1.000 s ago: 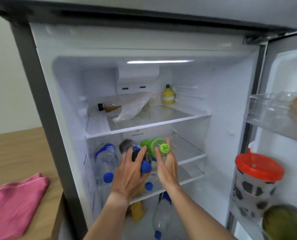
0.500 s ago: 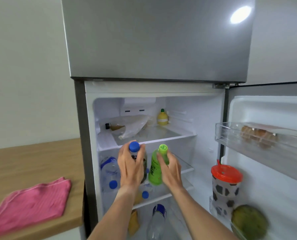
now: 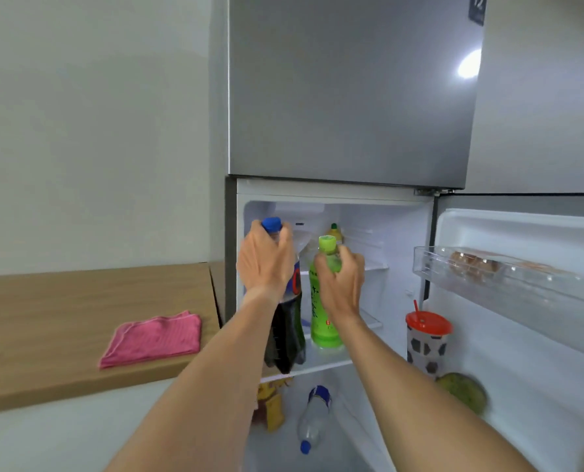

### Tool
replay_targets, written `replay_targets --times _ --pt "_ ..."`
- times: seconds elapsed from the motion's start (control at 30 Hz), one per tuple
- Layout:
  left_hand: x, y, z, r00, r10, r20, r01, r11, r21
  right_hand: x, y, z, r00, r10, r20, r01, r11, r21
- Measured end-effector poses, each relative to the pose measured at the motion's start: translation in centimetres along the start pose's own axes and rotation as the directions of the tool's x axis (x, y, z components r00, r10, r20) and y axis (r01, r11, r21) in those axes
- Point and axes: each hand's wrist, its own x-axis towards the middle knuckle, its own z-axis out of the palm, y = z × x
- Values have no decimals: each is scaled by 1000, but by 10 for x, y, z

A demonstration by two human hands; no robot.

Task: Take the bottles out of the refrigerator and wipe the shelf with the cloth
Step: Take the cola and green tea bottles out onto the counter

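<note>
My left hand [image 3: 265, 264] grips the neck of a dark cola bottle [image 3: 288, 335] with a blue cap. Beside it, my right hand [image 3: 343, 281] holds a green tea bottle [image 3: 321, 321] by its neck, just under the green cap. Both bottles hang upright in front of the open refrigerator [image 3: 402, 226], over the edge of the glass shelf [image 3: 321, 364]. A folded pink cloth [image 3: 152, 338] lies on the wooden counter [image 3: 62, 311] to the left. My hands and the bottles hide most of the shelf.
A clear water bottle [image 3: 312, 420] lies below the shelf beside yellow packets [image 3: 273, 403]. A small yellow bottle [image 3: 334, 232] stands on the top shelf. The open door at right holds a red-lidded cup [image 3: 426, 342], a green fruit [image 3: 464, 390] and an egg tray [image 3: 481, 267].
Both hands have pulled the two bottles out of the shelf and turned them upright, lifting them. The view has backed away and risen, so the freezer door now fills the top.
</note>
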Motion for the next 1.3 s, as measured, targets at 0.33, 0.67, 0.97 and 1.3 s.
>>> replay_targets --times 0.33,0.67,0.97,1.3 --pt "67 12 -125 992 -3 -128 25 986 167 -8 -110 81 985 -92 148 76 991 108" --pt "152 -88 -225 966 -31 -258 124 929 349 -15 -131 242 949 -53 310 -20 974 227" --pt "213 -164 -246 930 7 -369 135 925 356 -6 -85 357 894 63 444 -160 970 185" --pt "240 -189 -217 959 80 -270 13 945 328 2 -53 394 888 131 442 -206 970 127"
